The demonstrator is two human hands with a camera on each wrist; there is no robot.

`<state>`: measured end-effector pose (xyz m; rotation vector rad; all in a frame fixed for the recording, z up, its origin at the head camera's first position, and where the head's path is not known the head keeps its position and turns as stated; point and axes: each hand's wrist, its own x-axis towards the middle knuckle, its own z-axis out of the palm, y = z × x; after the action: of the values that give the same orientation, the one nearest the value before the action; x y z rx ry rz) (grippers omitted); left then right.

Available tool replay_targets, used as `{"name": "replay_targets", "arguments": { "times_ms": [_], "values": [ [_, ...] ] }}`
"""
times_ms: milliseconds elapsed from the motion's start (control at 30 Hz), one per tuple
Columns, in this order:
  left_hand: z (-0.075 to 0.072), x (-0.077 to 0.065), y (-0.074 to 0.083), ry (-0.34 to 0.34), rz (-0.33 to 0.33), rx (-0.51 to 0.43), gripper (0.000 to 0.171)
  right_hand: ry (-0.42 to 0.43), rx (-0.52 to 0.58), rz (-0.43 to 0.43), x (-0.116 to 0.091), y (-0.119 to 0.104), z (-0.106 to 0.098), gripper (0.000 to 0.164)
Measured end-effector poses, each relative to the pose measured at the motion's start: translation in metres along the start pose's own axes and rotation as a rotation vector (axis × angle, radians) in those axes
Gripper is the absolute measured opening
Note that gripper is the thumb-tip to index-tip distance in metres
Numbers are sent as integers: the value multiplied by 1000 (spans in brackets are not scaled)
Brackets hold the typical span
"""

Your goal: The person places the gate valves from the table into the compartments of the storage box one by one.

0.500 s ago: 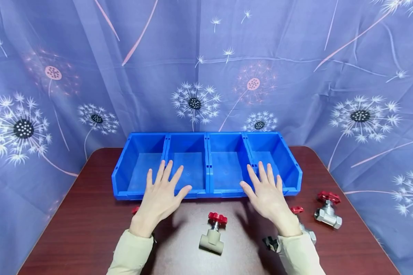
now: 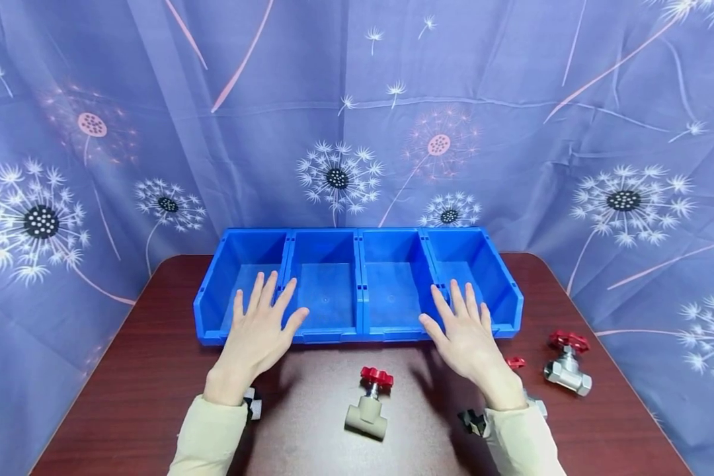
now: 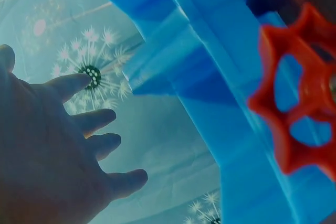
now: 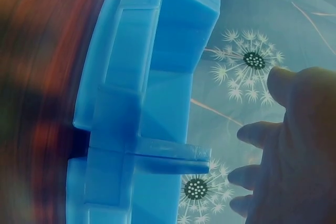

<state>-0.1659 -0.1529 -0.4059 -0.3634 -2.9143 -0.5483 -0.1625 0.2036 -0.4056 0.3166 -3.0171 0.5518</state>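
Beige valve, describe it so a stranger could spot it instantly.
Find the row of four blue bins on the dark red table. In front of its middle lies the beige valve, its red handwheel toward the bins. Its beige body sets it apart from the silvery valve at far right.

Four storage bins are ranged across the worktop, backed by a curtain; before them, a handwheel valve is centred, a second valve placed far right.
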Motion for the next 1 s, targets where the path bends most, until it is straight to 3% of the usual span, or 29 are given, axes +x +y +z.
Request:
{"name": "replay_targets", "arguments": {
  "times_ms": [567, 1000],
  "values": [
    [-11, -2, -35, -20, -62, -22, 74, 40, 45, 5, -11, 16, -21, 70],
    [-26, 3, -64, 24, -97, -19, 76, 105, 99, 17, -20, 40, -31, 68]
  ]
}}
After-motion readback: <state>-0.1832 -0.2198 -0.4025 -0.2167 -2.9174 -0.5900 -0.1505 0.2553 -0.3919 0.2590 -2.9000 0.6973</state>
